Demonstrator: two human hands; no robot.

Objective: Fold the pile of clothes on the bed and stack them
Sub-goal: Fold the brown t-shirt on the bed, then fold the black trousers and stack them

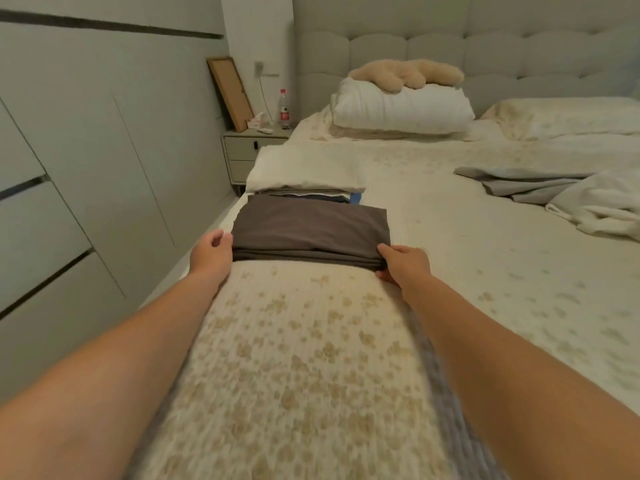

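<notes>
A folded dark brown garment (310, 230) lies on the bed (450, 258) near its left edge. My left hand (212, 252) is at the garment's near left corner, fingers curled at its edge. My right hand (403, 263) pinches the stacked layers at its near right corner, thumb on top. Just behind it sits a low stack of folded clothes (311, 197) with a white folded piece (304, 174) on top. An unfolded grey cloth (519, 185) and a crumpled white garment (602, 206) lie at the right.
Pillows (401, 109) with a beige plush toy (405, 74) sit by the padded headboard. A nightstand (249, 150) with a red-labelled bottle (284, 109) and a leaning frame stands left of the bed. Wardrobe doors (69, 168) run along the left.
</notes>
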